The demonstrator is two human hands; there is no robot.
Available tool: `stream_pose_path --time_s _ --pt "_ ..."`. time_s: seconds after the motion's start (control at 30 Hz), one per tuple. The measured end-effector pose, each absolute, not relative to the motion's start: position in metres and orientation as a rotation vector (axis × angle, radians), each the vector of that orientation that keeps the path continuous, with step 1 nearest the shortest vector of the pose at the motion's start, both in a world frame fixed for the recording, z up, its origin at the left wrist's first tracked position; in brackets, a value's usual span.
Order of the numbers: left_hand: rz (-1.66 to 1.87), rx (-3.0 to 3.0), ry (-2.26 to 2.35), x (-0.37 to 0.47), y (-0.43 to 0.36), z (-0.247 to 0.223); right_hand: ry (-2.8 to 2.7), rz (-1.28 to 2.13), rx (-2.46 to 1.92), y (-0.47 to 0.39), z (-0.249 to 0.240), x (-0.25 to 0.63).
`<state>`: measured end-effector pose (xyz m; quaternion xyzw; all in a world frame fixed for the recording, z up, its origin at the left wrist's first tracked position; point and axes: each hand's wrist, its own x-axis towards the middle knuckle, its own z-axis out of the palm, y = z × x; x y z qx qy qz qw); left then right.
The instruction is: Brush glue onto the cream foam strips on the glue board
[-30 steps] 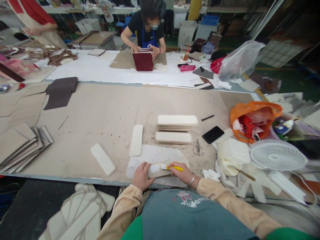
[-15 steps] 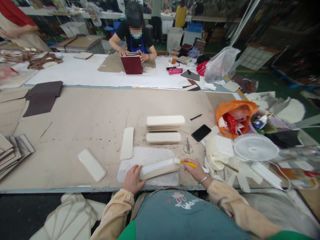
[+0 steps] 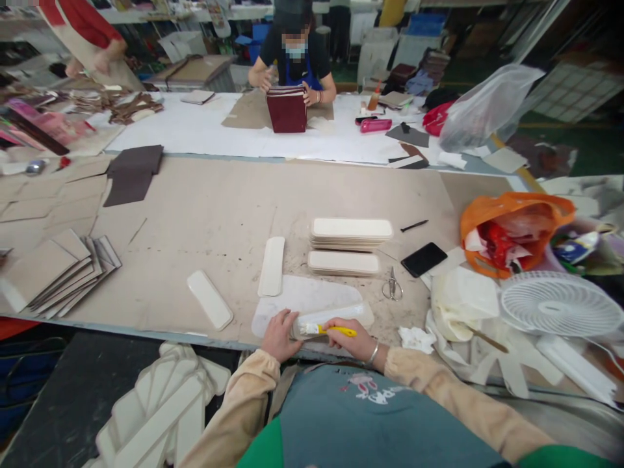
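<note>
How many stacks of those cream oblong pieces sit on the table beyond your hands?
2: a taller stack farther back, and a lower stack just in front of it, left of the scissors. Single loose pieces lie nearby too.

A long workbench (image 3: pixel 205 208) covered in tan paper runs across the workshop, butted against a second table (image 3: pixel 195 140) laid with white sheets. Beyond it stand shelves (image 3: pixel 160 12) and stacked crates (image 3: pixel 424 26). The floor (image 3: pixel 585 146) on the right is painted green with a yellow line.
</note>
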<state>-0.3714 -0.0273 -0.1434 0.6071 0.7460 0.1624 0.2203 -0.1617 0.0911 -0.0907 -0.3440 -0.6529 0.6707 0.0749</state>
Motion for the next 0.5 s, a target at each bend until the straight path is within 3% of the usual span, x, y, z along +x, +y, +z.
stream_pose_path --time_s 0.5 --pt "0.408 1.665 2.06 -0.372 -0.024 -0.138 -2.107 1.826 -1.102 0.104 -0.096 -0.136"
